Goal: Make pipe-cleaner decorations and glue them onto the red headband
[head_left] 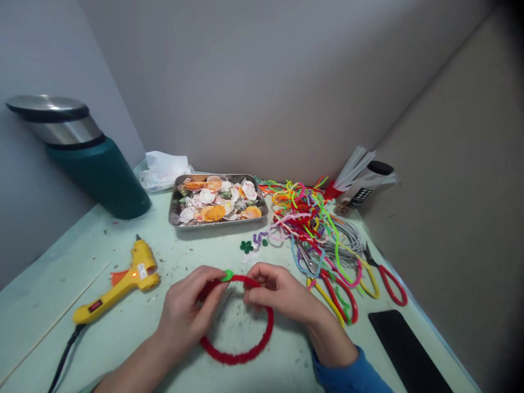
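A red fuzzy ring (237, 358), apparently wrapped in pipe cleaner, is held up between both hands over the table. My left hand (190, 300) pinches its upper left side, where a small bright green piece (227, 275) sits at the fingertips. On the upper right, my right hand (278, 289) has its fingers closed round the ring. Beyond the hands lie a dark green flower shape (246, 247) and a curly purple pipe cleaner (259, 238).
A yellow glue gun (118, 284) and a thin stick (55, 323) lie left, before a teal bottle (98, 174). A metal tray (221, 224) holds shells. Tangled pipe cleaners (301, 210), red-handled scissors (393, 285) and a black flat object (405, 346) are on the right.
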Available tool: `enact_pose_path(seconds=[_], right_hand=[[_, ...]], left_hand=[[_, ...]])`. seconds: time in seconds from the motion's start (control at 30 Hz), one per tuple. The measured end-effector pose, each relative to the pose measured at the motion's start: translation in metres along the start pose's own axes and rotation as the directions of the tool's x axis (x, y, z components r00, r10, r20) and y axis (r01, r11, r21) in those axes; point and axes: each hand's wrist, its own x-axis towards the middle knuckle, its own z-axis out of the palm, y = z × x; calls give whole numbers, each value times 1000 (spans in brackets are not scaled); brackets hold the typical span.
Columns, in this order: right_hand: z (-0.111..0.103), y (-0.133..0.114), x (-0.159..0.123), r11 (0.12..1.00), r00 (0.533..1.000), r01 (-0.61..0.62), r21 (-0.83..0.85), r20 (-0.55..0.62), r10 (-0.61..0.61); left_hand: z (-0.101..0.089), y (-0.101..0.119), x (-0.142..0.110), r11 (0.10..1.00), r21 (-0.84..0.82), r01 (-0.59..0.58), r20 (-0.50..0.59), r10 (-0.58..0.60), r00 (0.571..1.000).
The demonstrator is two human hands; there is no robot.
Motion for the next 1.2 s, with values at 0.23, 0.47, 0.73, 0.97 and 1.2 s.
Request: enact_pose_path(seconds=[0.23, 0.47, 0.73, 0.97, 1.2], right_hand=[[-10, 10, 8, 965, 972, 105, -239, -182, -151], [-12, 7, 6, 851, 926, 271, -449, -120, -358], [-11, 8, 6, 724, 848, 389, -570, -85, -523], [-11, 9, 7, 711, 825, 401, -578, -109, -554], [-10, 9, 7, 703, 813, 430, -566, -95, -574]], left_hand=[[2, 4, 8, 759, -340, 555, 271, -486, 831], [5, 4, 10, 384, -569, 727, 541, -492, 682], [4, 4, 9, 324, -484, 813, 700, -414, 582], [6, 5, 11, 253, -532, 808, 702, -402, 588], [5, 3, 9, 213, -550, 807, 697, -416, 584]])
